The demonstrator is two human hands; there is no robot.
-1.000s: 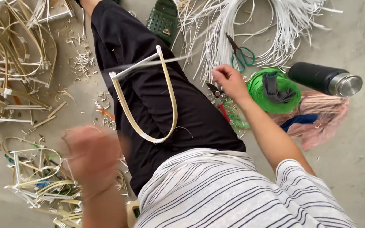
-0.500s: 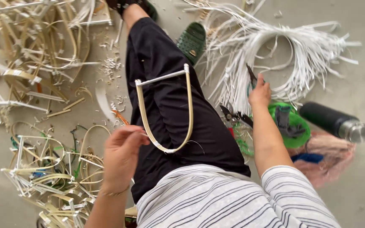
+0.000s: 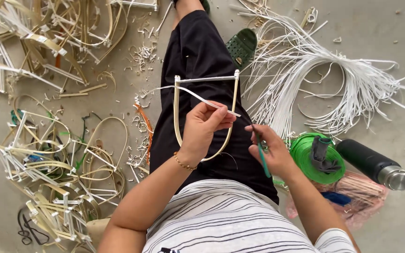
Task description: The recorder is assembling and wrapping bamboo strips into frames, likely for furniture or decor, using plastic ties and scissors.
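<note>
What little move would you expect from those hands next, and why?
Probably the right hand brings its green-handled tool up to the loose end of the white strip. The left hand pinches that strip over the U-shaped cane frame on the lap, and the end sticks out toward the right hand, just above it. Whether it will trim or tuck, I cannot tell.

I see bright, even daylight from above; shadows fall soft and short; focus is sharp throughout; frame edges bend slightly.

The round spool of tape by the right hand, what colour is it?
Bright green. The round spool of tape shows best in the head view, with a dark grey cloth on top.
</note>
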